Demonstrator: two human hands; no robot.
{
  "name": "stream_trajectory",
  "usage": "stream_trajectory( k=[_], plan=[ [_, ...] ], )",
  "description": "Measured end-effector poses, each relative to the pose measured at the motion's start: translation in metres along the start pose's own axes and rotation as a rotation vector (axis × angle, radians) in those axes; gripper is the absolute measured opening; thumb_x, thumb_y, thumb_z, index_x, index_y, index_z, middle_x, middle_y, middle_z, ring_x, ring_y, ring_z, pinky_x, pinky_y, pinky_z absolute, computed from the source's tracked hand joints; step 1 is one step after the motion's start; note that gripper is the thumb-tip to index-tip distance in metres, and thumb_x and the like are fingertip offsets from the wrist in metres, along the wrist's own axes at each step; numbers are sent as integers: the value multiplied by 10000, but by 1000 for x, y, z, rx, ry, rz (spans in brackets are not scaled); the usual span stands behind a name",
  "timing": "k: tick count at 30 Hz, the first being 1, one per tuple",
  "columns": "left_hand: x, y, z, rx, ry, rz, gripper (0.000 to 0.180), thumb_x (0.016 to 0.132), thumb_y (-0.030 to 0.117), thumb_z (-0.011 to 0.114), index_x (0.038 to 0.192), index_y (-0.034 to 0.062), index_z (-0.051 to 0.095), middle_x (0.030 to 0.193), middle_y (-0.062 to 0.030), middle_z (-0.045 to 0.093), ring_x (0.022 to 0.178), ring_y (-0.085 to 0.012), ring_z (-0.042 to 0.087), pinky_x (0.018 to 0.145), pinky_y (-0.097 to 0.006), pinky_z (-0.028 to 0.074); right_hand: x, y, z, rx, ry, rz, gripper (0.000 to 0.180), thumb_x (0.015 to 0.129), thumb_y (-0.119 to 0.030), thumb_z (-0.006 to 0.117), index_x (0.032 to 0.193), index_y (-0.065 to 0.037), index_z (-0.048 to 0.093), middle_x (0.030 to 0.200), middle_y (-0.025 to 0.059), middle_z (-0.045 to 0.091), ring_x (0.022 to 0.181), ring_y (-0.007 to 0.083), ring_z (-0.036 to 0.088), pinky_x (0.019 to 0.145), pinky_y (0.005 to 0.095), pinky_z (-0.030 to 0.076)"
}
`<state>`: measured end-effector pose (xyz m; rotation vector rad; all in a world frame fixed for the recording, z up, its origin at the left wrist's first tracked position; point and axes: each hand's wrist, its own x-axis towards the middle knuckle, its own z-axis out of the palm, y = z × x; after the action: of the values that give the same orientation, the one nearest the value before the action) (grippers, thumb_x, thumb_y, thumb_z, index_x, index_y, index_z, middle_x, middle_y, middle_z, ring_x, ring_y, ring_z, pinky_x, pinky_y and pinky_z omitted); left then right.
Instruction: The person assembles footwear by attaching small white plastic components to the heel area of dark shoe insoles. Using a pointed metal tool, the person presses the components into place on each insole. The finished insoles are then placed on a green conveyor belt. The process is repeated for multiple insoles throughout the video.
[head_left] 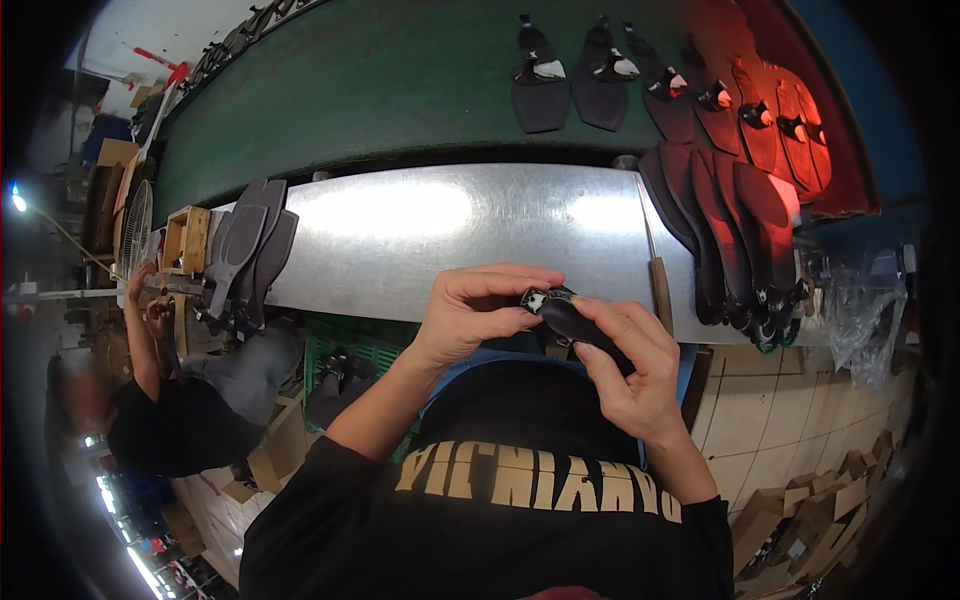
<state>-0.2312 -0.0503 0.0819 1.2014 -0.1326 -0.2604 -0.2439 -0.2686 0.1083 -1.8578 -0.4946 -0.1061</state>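
Observation:
Both my hands hold one small black shoe-upper piece (pixel 572 318) with a white mark near its top, just in front of my chest at the near edge of the shiny metal table (pixel 420 225). My left hand (pixel 475 315) pinches its upper left end with thumb and fingertips. My right hand (pixel 625 360) grips the piece from the right and below, thumb lying along it. Part of the piece is hidden under my fingers.
A stack of black upper pieces (pixel 745 235) leans at the table's right end, a smaller stack (pixel 245 255) at its left. More pieces (pixel 600 80) lie in a row on the green conveyor belt (pixel 380 80), reddish-lit at right. A wooden-handled tool (pixel 660 280) lies beside my right hand. Another person (pixel 170 410) works at the left.

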Motion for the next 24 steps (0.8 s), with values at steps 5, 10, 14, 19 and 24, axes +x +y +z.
stream_trajectory(
  k=[5, 10, 14, 19, 24],
  plan=[
    [0, -3, -4, -25, -110, 30, 350, 737, -120, 646, 1062, -2, 704, 1171, -232, 634, 1037, -254, 654, 869, -309, 553, 0, -5, -3, -97, -16, -36, 393, 697, 14, 707, 1087, -28, 672, 858, 109, 621, 740, 261, 616, 648, 329, 489],
    [1, -4, -7, 9, -194, 65, 380, 725, -153, 594, 1051, 2, 713, 1176, -221, 640, 1032, -230, 655, 868, -296, 544, -2, -8, -5, -212, -37, -82, 400, 683, -13, 720, 1079, -42, 671, 843, 93, 594, 723, 257, 595, 631, 339, 481],
    [0, -1, -4, 67, -181, 24, 437, 660, -166, 560, 1027, 6, 723, 1142, -227, 656, 1033, -251, 659, 886, -320, 532, -4, -8, -5, -273, -50, -97, 391, 688, -28, 720, 1076, -43, 668, 841, 86, 586, 724, 250, 586, 633, 342, 476],
    [-4, 0, 7, 130, -92, -21, 452, 699, -170, 537, 1074, 18, 708, 1174, -214, 644, 1063, -253, 647, 849, -307, 542, -5, -4, -2, -258, -53, -45, 394, 715, -41, 705, 1104, -31, 643, 863, 101, 599, 763, 271, 605, 666, 356, 482],
    [-2, 1, 20, 48, 52, -185, 437, 819, -125, 479, 1195, 30, 641, 1302, -182, 571, 1096, -234, 626, 786, -273, 592, -8, 10, 3, -21, -51, 228, 396, 764, -33, 671, 1153, -13, 606, 902, 139, 634, 810, 302, 633, 713, 360, 491]
  ],
)
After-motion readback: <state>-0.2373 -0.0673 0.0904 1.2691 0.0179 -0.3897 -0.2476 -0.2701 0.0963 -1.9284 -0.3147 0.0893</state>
